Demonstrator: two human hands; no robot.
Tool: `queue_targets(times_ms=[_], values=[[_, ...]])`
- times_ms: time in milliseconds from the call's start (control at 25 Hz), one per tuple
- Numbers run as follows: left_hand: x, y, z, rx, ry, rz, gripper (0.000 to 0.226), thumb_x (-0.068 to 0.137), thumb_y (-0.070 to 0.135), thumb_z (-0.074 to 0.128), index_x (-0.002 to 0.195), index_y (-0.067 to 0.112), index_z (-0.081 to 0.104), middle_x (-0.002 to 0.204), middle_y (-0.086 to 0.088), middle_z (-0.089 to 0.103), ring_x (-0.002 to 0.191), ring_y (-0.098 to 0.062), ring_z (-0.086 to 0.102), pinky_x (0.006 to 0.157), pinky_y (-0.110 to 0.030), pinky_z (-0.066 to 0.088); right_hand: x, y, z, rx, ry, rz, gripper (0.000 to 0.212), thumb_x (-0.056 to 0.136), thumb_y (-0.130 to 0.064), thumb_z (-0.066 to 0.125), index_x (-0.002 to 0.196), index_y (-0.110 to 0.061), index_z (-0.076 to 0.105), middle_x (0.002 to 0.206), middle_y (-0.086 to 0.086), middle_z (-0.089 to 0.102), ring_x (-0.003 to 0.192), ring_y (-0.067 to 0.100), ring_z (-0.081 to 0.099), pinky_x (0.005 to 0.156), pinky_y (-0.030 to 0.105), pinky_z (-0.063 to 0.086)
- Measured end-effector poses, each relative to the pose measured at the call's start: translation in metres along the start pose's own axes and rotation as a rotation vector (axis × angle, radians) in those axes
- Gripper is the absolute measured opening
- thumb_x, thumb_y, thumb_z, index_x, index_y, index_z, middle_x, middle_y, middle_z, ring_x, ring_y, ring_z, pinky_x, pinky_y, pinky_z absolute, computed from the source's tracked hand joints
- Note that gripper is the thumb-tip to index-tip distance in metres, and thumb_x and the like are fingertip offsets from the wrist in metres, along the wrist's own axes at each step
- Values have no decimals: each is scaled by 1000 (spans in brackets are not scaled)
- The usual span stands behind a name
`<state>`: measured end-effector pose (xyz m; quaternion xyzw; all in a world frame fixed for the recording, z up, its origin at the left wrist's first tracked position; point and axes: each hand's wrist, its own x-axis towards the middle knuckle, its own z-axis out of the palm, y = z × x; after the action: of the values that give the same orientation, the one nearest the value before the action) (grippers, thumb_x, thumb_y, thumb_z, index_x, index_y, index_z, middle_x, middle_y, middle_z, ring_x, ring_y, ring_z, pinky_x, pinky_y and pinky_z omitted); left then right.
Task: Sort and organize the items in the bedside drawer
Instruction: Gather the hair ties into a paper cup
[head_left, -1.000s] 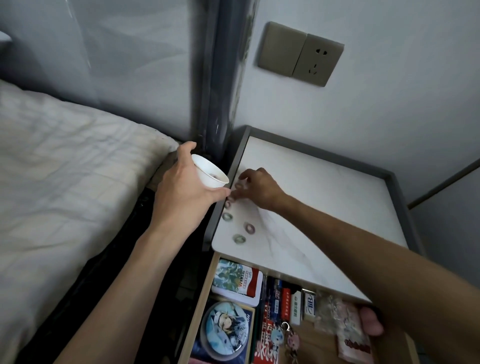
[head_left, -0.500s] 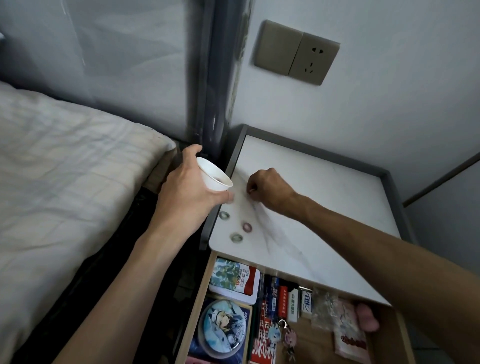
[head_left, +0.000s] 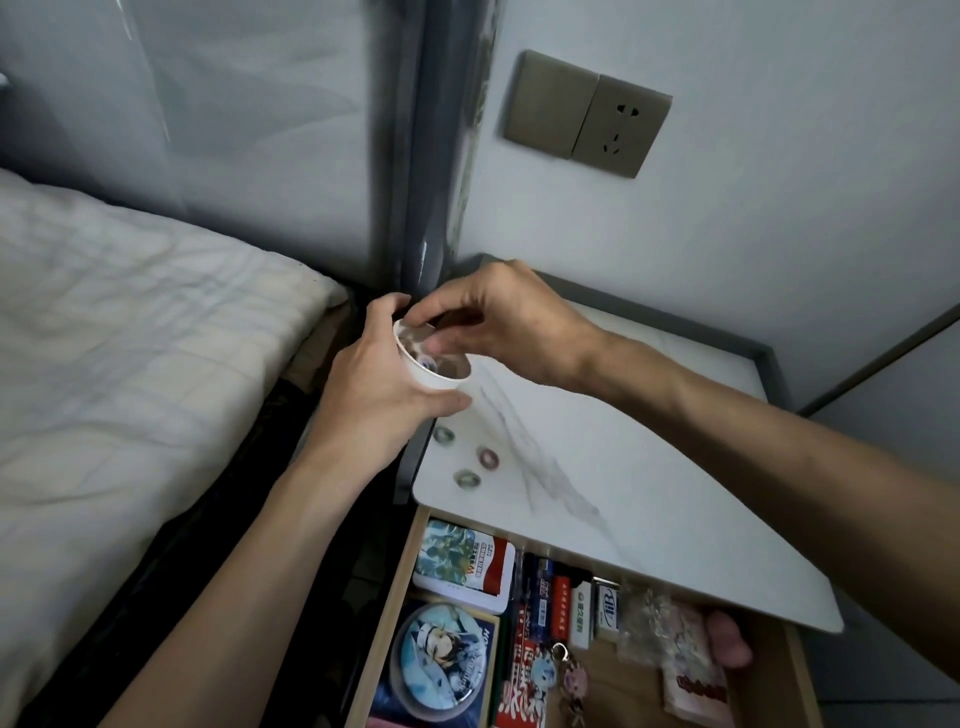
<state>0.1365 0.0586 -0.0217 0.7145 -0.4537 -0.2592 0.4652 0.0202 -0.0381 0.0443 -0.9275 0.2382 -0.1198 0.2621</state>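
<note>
Gripping a small white cup, the left hand has thumb and fingers wrapped round its wall and holds it tilted at the near-left corner of the bedside table top, just above the edge. Right hand sits directly over the cup's mouth, fingers curled and bunched downward, tips at or just inside the rim; whether they pinch anything cannot be told, as the fingertips are blurred and partly hidden by the cup. Something small and dark shows inside the cup, not identifiable.

Three small rings lie loose on the white marbled top, just below the cup and apart from one another: a greenish one nearest the left edge, a pinkish one to its right, a greenish one nearest the front.

Drawer below the top stands pulled open. Inside, from the left: a flat tin with a green and red label, a round badge with a cartoon figure in front of it, a row of small upright boxes, a keychain, a clear crinkled bag, and a pink rounded item at the right.

Bed with pale quilted cover lies to the left; a wall socket is mounted above the table
</note>
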Motion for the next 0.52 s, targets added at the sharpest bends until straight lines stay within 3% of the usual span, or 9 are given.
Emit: queue_targets(times_ms=[120,200,360,520], values=[[2,0,-4,-5,49,-12,103,55,22,94,142,26,38,112,9,53,99,-10,50,66,-10,34,-2,22,2,204,158,97,15,90,-4,67,98,-11,77,83,-5,73,71,1,65,74,19,54],[3,-1,-7,17,85,-16,101,57,23,93,142,26,38,117,5,53,106,-16,51,77,-17,34,-3,43,15,120,162,230,14,89,-9,70,102,-10,75,86,-1,71,68,6,60,70,26,54],[4,-4,-12,33,136,-2,96,60,25,91,140,25,38,127,1,55,113,-22,53,88,-27,41,-18,73,71,-108,-142,374,48,78,-32,82,119,-13,66,107,0,58,87,11,54,72,16,38],[5,-5,-11,40,132,10,94,62,26,90,140,26,37,129,3,53,114,-21,52,92,-29,41,-23,83,102,-78,2,308,33,75,-17,83,101,-7,67,96,3,54,81,16,57,69,12,36]])
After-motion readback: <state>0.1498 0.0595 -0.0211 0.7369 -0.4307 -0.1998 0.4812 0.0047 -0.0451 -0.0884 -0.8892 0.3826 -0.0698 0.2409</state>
